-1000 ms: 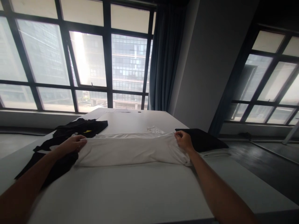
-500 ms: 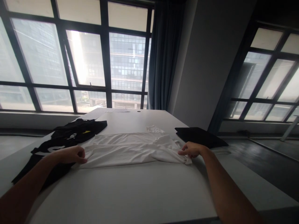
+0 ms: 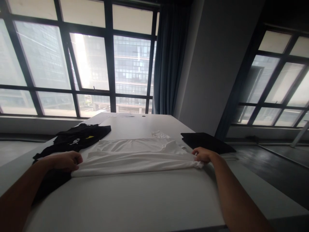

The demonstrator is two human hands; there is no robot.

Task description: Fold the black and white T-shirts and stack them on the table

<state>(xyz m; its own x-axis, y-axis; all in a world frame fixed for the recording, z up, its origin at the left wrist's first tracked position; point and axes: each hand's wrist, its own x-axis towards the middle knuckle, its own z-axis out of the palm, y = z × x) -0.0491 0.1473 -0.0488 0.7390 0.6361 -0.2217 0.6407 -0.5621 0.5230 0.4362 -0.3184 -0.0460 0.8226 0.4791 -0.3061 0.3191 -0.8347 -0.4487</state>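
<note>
A white shirt [image 3: 135,158] lies across the table, its near part folded over in a long strip with creases running sideways. My left hand [image 3: 66,161] pinches the cloth at the left end of that strip. At the other end, my right hand [image 3: 202,155] grips the cloth near a bunched edge. The strip is drawn fairly taut between both hands. Part of the shirt, a crumpled white bit, spreads out beyond the fold on the far side.
The white table [image 3: 135,199] reaches toward the windows. Black clothing [image 3: 79,137] with white and yellow prints lies at the left, partly behind my left arm. A folded black cloth [image 3: 205,141] rests at the right. Paper sheets [image 3: 120,115] lie at the far end.
My hands have moved farther apart, the left one leftward and the right one rightward. The near strip of the white shirt is stretched longer and smoother between them.
</note>
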